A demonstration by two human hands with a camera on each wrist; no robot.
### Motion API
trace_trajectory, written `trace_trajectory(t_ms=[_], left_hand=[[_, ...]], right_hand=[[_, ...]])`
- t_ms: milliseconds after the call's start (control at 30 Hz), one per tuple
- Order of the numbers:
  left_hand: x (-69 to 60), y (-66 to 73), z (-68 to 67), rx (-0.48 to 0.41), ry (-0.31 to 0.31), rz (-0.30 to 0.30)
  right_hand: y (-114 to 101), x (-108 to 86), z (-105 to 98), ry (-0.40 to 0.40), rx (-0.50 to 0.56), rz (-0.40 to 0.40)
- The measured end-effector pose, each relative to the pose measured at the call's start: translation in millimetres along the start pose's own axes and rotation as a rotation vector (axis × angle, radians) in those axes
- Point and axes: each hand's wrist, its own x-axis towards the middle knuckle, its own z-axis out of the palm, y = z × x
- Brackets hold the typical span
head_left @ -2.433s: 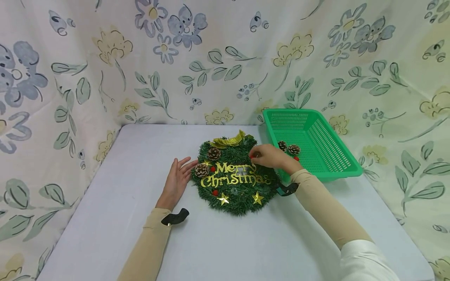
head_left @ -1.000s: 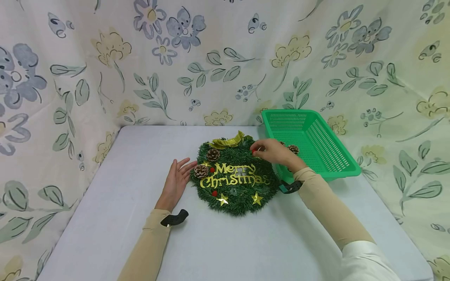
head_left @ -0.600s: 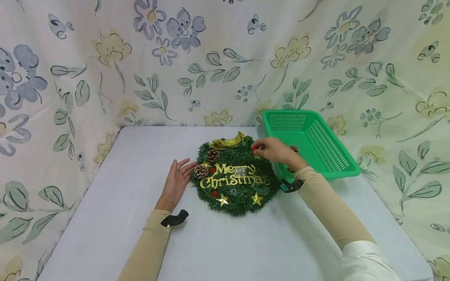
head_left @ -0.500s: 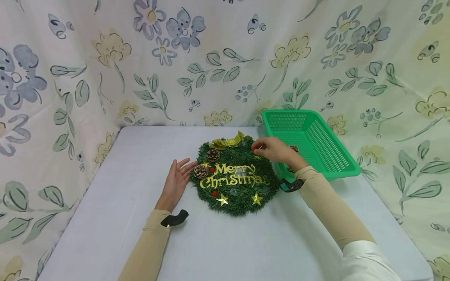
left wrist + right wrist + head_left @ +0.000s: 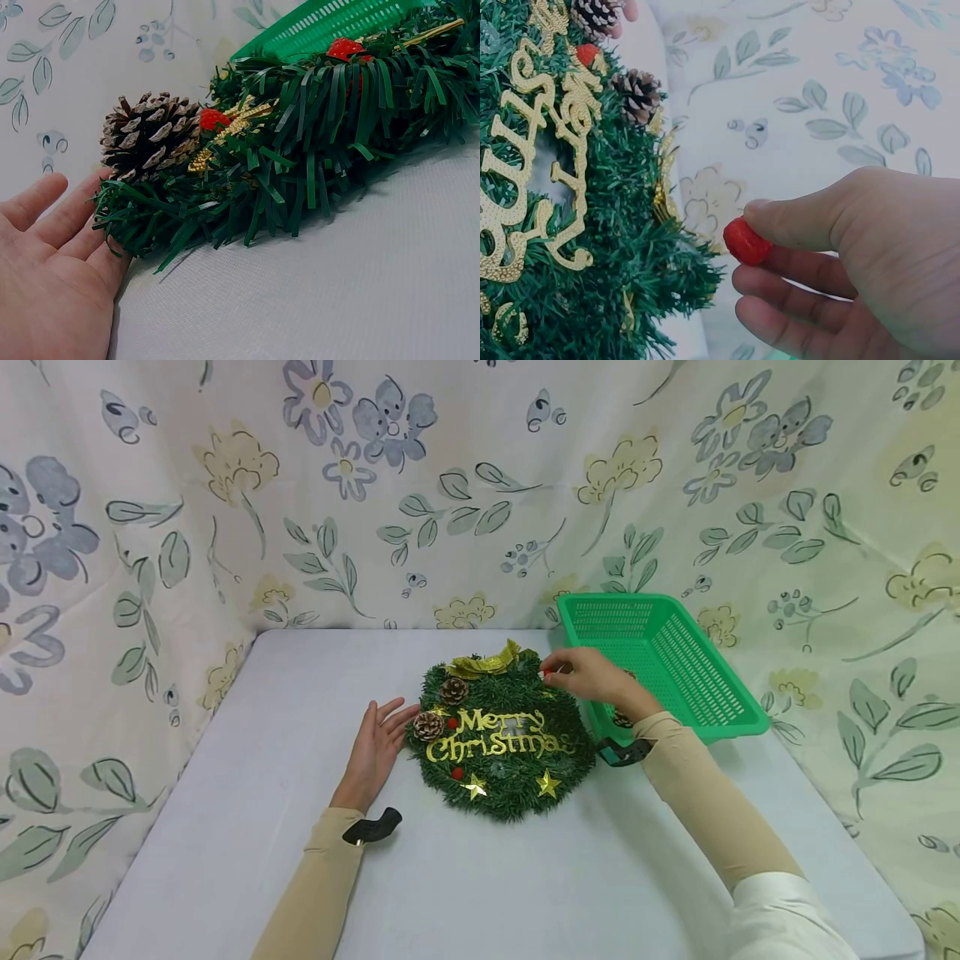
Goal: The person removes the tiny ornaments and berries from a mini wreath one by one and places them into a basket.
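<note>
My right hand (image 5: 588,678) pinches a small red berry (image 5: 748,241) between thumb and fingertips, near the upper right edge of a green Christmas wreath (image 5: 510,806). A little white shows beside the berry in the head view. Gold "Merry Christmas" lettering (image 5: 498,745) spans the wreath's middle. My left hand (image 5: 372,747) lies palm up at the wreath's left edge, its straight fingers touching the greenery in the left wrist view. Close to those fingers is a pine cone (image 5: 150,136), with another pine cone (image 5: 453,691) above it. Two gold stars (image 5: 548,784) decorate the lower part.
A green plastic basket (image 5: 738,729) stands behind and right of the wreath. Inside it are pine cones (image 5: 622,718), partly covered by my right arm. A gold ribbon bow (image 5: 486,665) sits atop the wreath. Floral cloth (image 5: 465,510) hangs behind the white table (image 5: 247,793).
My right hand has lifted slightly away from the wreath, up and to the right, still pinching the red berry, and the berry has turned in its fingers. My left hand stays in place.
</note>
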Motion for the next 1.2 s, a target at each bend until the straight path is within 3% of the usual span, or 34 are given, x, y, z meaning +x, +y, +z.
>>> trace_trajectory(t_ms=[1200], left_hand=[[-0.4, -0.1, -0.2, -0.006, -0.005, -0.006]], right_hand=[[6, -8.1, -20, 0.042, -0.012, 0.008]])
